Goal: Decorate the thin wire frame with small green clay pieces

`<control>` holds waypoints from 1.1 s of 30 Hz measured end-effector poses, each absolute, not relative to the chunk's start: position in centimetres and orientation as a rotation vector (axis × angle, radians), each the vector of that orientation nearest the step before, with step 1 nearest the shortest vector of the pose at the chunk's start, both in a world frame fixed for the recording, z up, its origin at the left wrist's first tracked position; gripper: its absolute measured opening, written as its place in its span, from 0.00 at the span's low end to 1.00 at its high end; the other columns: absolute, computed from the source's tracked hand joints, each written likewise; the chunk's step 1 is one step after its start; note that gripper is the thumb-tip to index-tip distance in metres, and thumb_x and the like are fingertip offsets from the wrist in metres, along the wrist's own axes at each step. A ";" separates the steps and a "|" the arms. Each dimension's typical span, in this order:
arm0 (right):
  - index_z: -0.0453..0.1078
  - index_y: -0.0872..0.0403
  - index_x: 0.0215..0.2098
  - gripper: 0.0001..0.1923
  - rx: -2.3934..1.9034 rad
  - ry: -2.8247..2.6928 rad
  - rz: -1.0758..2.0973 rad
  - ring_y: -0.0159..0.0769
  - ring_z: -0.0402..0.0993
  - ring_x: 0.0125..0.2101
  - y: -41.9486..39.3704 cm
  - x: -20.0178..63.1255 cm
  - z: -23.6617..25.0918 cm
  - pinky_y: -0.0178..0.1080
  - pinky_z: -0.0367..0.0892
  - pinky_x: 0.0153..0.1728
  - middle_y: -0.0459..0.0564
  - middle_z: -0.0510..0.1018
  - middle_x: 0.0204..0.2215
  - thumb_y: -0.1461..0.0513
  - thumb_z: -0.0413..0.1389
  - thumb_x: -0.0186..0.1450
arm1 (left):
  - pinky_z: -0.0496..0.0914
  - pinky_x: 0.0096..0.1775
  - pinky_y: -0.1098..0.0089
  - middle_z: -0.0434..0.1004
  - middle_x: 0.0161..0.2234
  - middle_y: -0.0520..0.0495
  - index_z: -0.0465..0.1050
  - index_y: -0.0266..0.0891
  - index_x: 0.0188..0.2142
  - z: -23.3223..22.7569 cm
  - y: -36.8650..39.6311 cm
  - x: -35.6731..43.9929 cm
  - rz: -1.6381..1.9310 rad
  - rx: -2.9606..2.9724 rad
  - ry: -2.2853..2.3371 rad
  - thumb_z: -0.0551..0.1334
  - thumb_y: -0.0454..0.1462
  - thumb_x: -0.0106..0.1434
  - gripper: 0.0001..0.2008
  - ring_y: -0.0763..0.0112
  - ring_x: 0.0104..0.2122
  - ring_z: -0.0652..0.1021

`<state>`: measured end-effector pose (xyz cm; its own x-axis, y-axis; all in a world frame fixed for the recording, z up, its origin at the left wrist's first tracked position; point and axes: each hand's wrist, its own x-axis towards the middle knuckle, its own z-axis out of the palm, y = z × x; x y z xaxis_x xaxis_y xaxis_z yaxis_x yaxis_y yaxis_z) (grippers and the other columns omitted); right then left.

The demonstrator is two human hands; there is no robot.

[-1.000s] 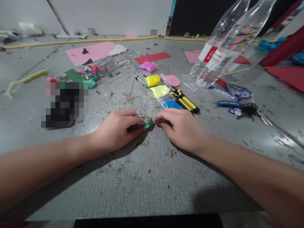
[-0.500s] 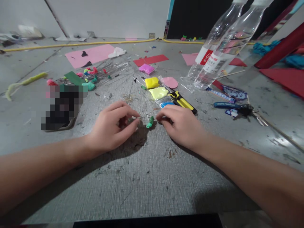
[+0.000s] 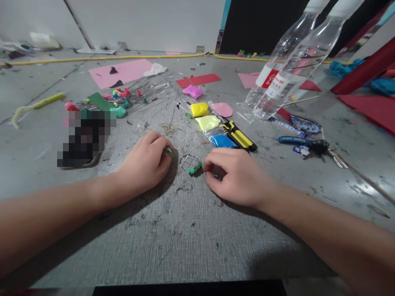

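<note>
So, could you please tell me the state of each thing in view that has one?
Left hand: curled, holding a small green piece.
Right hand: curled; grip unclear.
Wire ring: between the hands, green lumps along its near right side.
Pliers: lying down, handles close together.
Bottles: standing, white caps on.
Large pink paper: flat, black scraps on top.

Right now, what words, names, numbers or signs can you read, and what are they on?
I can't read any for sure.
Back bottle label: white writing on red, too blurred.
Front bottle label: small writing and a barcode, too small.
Blue strap: pale letters, too blurred.
Patterned strap: bigger letters, but too blurred.
</note>
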<state>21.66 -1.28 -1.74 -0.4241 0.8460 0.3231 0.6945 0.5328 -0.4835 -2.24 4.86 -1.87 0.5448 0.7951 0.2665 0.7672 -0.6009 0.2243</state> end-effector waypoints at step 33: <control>0.71 0.51 0.35 0.11 -1.238 -2.126 0.325 0.44 0.75 0.42 0.3 22.8 -2.2 0.46 0.66 0.47 0.51 0.81 0.36 0.71 0.53 0.59 | 0.57 0.27 0.66 0.60 0.16 0.54 0.59 0.42 0.19 -0.3 4.2 -1.6 0.549 2.521 1.307 0.57 0.46 0.69 0.23 0.72 0.20 0.62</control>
